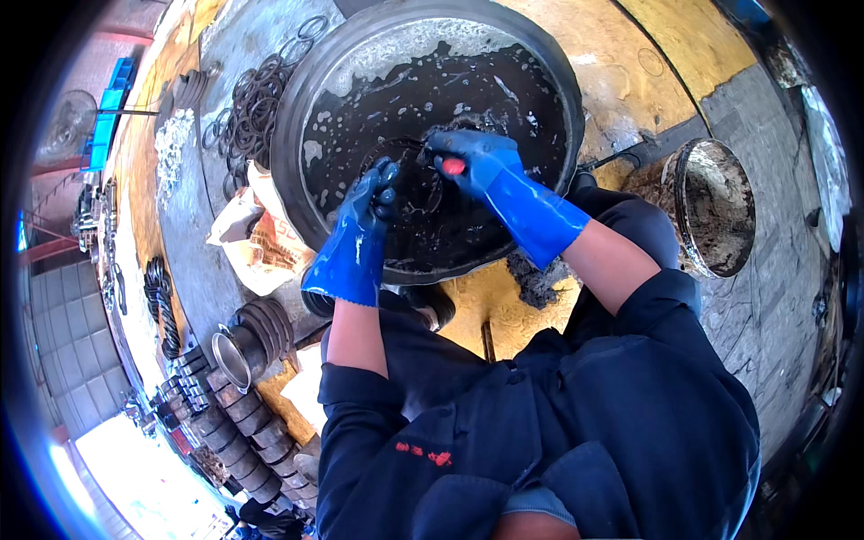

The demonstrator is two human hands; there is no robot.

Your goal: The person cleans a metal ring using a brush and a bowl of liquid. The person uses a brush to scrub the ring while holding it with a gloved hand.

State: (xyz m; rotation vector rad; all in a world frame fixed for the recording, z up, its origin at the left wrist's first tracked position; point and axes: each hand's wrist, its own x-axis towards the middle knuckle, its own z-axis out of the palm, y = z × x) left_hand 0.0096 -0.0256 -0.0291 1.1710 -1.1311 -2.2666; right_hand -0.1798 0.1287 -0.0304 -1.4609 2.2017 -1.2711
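Observation:
Both of my hands wear long blue rubber gloves and are over a wide round tub (290, 135) of black liquid with grey foam patches. My left hand (371, 196) has its fingers curled at the near edge of a dark, wet metal ring (394, 148), which seems to be held between the hands. My right hand (475, 160) is closed around a tool whose red handle end (453, 166) sticks out from the fist. The tool's other end is hidden against the dark liquid, so its kind cannot be made out.
Dark rings (256, 112) lie heaped left of the tub, beside a crumpled white-and-orange sack (265, 238). Stacked round metal parts (256, 346) stand lower left. A dirty open bucket (717, 207) lies right. A dark rag-like clump (537, 279) sits near the tub.

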